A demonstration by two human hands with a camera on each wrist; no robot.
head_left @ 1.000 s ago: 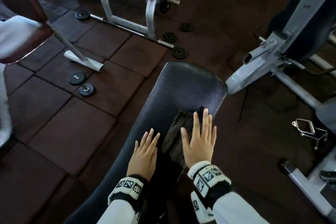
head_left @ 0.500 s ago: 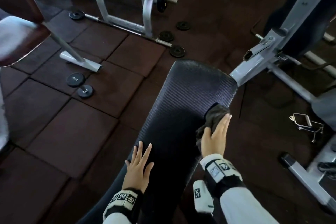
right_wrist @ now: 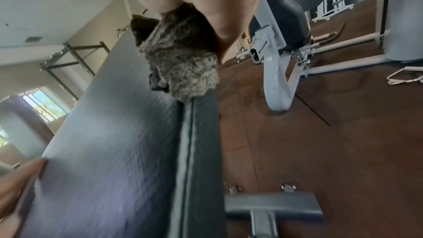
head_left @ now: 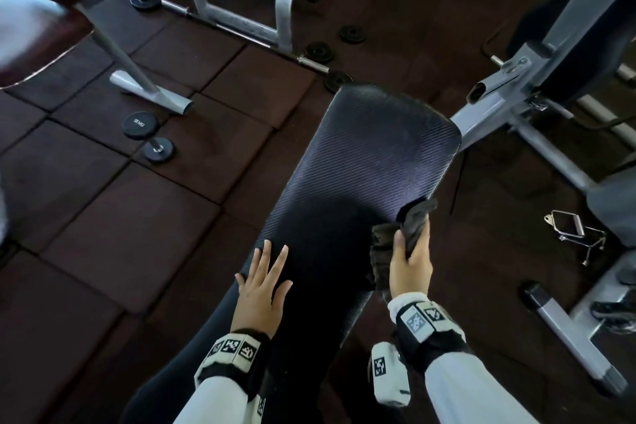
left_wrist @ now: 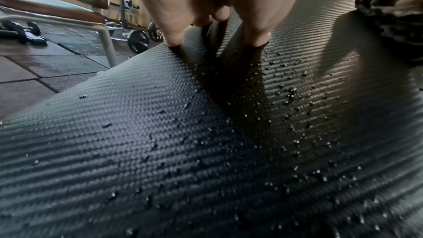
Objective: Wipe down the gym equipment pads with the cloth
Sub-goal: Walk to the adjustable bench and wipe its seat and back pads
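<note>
A long black textured bench pad (head_left: pixel 361 162) runs from the bottom of the head view up to the middle. My left hand (head_left: pixel 265 279) lies flat on its left side with straight, spread fingers (left_wrist: pixel 174 30); small droplets speckle the pad (left_wrist: pixel 206 133) around them. My right hand (head_left: pixel 411 258) grips a dark bunched cloth (head_left: pixel 409 220) at the pad's right edge. In the right wrist view the cloth (right_wrist: pixel 181 61) hangs over the pad's side (right_wrist: pixel 201 133), with my right hand's fingers curled round it.
Brown rubber floor tiles (head_left: pixel 130 234) surround the bench. Small weight plates (head_left: pixel 139 124) lie on the floor at left. A barbell rack (head_left: pixel 241 10) stands behind. A grey machine frame (head_left: pixel 516 107) and a metal cable handle (head_left: pixel 564 227) are at right.
My right hand slid the cloth from the middle of the pad to its right edge and now curls round it there. My left hand shifted slightly left and stayed flat.
</note>
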